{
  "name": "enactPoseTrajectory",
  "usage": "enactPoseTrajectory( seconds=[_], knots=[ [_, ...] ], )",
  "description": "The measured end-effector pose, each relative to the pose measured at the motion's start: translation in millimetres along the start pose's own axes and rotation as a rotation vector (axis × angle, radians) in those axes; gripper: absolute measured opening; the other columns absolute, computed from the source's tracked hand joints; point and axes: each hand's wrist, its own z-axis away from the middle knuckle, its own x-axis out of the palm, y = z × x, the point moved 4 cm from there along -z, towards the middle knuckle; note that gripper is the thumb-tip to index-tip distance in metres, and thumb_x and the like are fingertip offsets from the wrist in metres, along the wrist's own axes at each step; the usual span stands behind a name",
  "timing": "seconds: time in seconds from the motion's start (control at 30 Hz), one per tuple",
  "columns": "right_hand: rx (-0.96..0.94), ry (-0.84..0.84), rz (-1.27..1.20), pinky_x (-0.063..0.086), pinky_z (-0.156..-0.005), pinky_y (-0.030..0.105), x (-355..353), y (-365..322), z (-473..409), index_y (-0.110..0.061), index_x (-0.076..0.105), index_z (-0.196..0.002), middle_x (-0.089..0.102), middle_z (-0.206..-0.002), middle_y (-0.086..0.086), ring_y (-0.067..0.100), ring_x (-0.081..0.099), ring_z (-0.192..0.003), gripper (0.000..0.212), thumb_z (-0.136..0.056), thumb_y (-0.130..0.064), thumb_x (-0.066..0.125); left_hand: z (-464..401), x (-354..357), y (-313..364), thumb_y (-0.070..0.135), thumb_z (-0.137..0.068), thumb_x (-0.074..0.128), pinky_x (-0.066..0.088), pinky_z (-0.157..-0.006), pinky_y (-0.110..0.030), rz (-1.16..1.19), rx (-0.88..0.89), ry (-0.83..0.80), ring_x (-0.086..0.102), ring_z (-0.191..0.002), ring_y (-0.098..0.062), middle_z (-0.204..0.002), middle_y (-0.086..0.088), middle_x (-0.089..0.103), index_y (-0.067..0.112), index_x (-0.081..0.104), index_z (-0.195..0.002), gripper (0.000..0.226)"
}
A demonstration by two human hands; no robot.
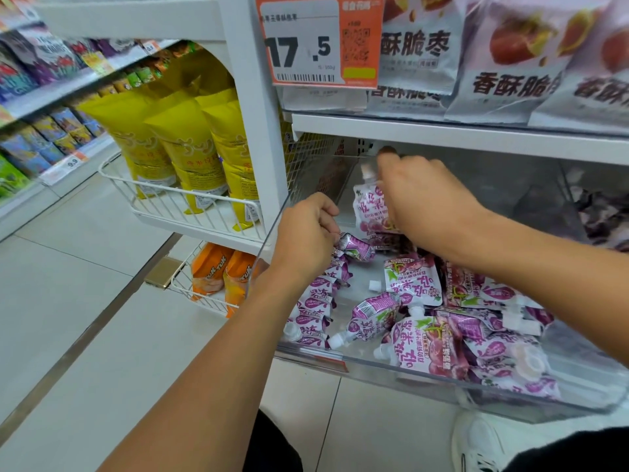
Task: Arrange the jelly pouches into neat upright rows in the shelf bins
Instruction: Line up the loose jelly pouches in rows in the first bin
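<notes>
Right hand pinches an upright jelly pouch at the clear bin's back-left, left hand curls on a fallen pouch; seat base flat, spout up, before releasing.

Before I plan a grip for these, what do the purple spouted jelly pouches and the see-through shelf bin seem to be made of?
Purple spouted jelly pouches: apparently flexible glossy plastic film, since they crumple and catch glare; the white spout caps look like hard plastic. See-through shelf bin: probably rigid clear plastic or acrylic, as the pouches show through its straight, shiny front wall.
</notes>
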Motion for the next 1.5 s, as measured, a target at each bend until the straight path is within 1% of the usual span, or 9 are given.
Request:
enactPoseTrajectory(
  seconds=[0.13,0.3,0.43,0.57,0.73,1.07,1.2,1.33,1.5],
  knots=[
    [-0.012,0.051,-0.018,0.036,-0.059,0.038,12.6,-5.9,-4.4,-0.006,0.044,-0.107,0.061,-0.092,0.018,0.040,0.060,-0.077,0.029,-0.084,0.011,0.052,1.3,-1.7,3.7,-0.014,-0.081,0.057,0.054,-0.062,-0.025,-0.011,0.058,-0.029,0.065,-0.066,-0.011,-0.070,0.002,0.067,0.017,0.061,-0.092,0.034],
    [-0.050,-0.460,-0.207,0.050,-0.072,0.039,61.1,-8.7,-32.6,-0.011,0.047,-0.105,0.059,-0.098,0.010,0.033,0.061,-0.094,0.019,-0.091,-0.009,0.059,8.2,-9.5,11.1,-0.008,-0.084,0.066,0.056,-0.066,-0.025,0.020,0.020,-0.003,0.062,-0.062,-0.007,-0.073,0.003,0.067,0.016,0.062,-0.089,0.025],
    [-0.098,-0.826,-0.144,0.045,-0.104,0.038,59.7,-5.3,-39.0,-0.013,0.026,-0.150,0.044,-0.146,0.006,0.027,0.049,-0.128,0.099,-0.073,-0.032,0.085,28.1,-26.8,23.4,0.018,-0.086,0.074,0.048,-0.066,-0.034,-0.310,-0.080,0.034,0.058,-0.079,-0.021,-0.085,-0.001,0.059,0.014,0.058,-0.096,0.019],
    [-0.159,-0.753,-0.017,0.047,-0.098,0.034,75.2,-18.5,-45.9,-0.011,0.040,-0.142,0.051,-0.140,0.006,0.028,0.052,-0.124,0.096,-0.064,-0.038,0.090,51.5,-25.9,22.5,0.049,-0.080,0.075,0.035,-0.058,-0.031,-0.540,-0.183,-0.098,0.055,-0.078,-0.029,-0.080,-0.005,0.052,0.014,0.048,-0.085,0.044],
    [-0.088,-0.712,-0.269,0.044,-0.065,0.028,80.0,-13.5,-55.1,-0.012,0.047,-0.125,0.052,-0.116,0.005,0.021,0.051,-0.092,0.068,-0.070,-0.014,0.087,48.6,-18.1,19.7,0.038,-0.092,0.064,0.042,-0.070,-0.038,-0.530,-0.188,-0.086,0.060,-0.095,-0.035,-0.101,-0.014,0.060,0.010,0.052,-0.104,0.033],
    [0.160,-0.942,-0.486,0.062,-0.073,0.047,97.6,-23.8,-65.1,-0.025,0.018,-0.156,0.025,-0.159,0.013,0.038,0.070,-0.091,0.109,-0.072,-0.007,0.086,47.2,-16.7,18.3,0.019,-0.094,0.060,0.036,-0.068,-0.032,-0.596,-0.159,-0.023,0.061,-0.100,-0.032,-0.108,-0.012,0.060,0.011,0.053,-0.111,0.020],
    [0.164,-0.858,-0.606,0.062,-0.060,0.040,96.5,-14.2,-61.4,-0.023,0.021,-0.156,0.023,-0.157,0.014,0.037,0.067,-0.086,0.098,-0.079,0.010,0.073,48.3,-19.5,20.6,0.017,-0.093,0.062,0.036,-0.065,-0.031,-0.631,-0.124,-0.005,0.063,-0.097,-0.032,-0.105,-0.013,0.063,0.011,0.056,-0.107,0.016],
    [0.242,-0.649,-0.902,0.062,-0.076,0.039,88.8,5.1,-54.4,-0.023,0.019,-0.155,0.045,-0.140,0.006,0.028,0.068,-0.091,0.096,-0.082,0.008,0.071,48.6,-23.9,23.8,0.016,-0.090,0.065,0.041,-0.065,-0.033,-0.625,-0.074,0.025,0.064,-0.095,-0.033,-0.101,-0.012,0.064,0.013,0.058,-0.103,0.015],
    [-0.141,-0.692,-0.218,0.043,-0.076,0.033,96.3,-19.4,-55.0,-0.017,0.035,-0.138,0.055,-0.117,0.007,0.025,0.055,-0.096,0.072,-0.081,-0.020,0.080,46.5,-23.6,22.8,0.019,-0.091,0.064,0.047,-0.074,-0.034,-0.587,-0.096,0.025,0.062,-0.102,-0.030,-0.110,-0.011,0.064,0.014,0.062,-0.112,0.022]
  ],
)
